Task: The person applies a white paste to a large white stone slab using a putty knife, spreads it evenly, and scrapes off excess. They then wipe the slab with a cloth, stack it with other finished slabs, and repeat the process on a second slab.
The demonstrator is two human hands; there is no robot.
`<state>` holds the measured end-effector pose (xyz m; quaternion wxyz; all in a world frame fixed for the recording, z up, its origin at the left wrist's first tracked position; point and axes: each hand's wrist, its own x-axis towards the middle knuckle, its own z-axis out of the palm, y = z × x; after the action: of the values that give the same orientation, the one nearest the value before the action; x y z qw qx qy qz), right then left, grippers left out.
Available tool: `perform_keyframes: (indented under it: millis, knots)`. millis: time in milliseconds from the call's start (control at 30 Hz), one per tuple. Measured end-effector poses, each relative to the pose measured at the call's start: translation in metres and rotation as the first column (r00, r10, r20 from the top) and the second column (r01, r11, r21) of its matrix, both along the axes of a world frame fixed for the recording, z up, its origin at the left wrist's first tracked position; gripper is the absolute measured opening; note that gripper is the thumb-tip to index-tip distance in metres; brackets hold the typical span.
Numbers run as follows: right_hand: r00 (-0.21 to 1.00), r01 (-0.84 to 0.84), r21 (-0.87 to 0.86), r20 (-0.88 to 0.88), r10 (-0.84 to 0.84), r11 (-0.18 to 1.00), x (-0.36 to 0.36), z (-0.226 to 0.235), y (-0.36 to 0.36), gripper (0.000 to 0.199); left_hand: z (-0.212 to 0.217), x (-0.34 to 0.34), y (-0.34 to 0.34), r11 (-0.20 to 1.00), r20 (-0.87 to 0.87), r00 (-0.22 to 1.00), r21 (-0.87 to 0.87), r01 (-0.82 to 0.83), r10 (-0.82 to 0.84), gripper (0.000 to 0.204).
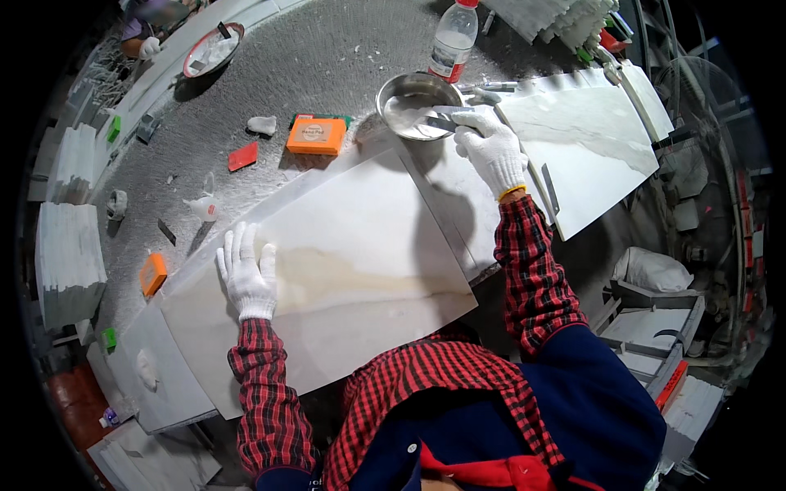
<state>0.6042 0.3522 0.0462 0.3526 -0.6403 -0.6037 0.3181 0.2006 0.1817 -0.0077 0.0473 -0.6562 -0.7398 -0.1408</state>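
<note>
My left hand (248, 274), in a white knit glove, lies flat with spread fingers on a white marble slab (368, 204) with beige and grey veining. My right hand (491, 149), gloved alike, is closed on a flat, dark scraper (440, 123). Its blade reaches into a round metal bowl (381, 92) partly filled with white paste (403, 114). The scraper's grip is hidden by my fingers. Just behind the bowl stands a clear plastic bottle (455, 41) with a red cap.
To the right lies another veined slab (573, 155) with a dark strip (550, 190) on it. An orange box (316, 137), a red block (243, 156) and a rimmed plate (190, 61) rest on the dusty grey table (327, 49). A co-worker's gloved hand (150, 47) shows at far left.
</note>
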Motion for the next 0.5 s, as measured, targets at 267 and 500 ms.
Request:
perform_keyframes:
  millis: [267, 500]
  knots:
    - [0.998, -0.063, -0.156, 0.013, 0.066, 0.986, 0.002, -0.009, 0.013, 0.039, 0.0, 0.002, 0.003, 1.0, 0.026, 1.0, -0.011, 0.009, -0.009, 0.049]
    - [0.882, -0.03, -0.288, -0.459, -0.11, 0.957, 0.004, -0.002, 0.001, 0.034, 0.002, 0.001, 0.003, 1.0, 0.019, 0.999, 0.008, 0.027, -0.027, 0.048]
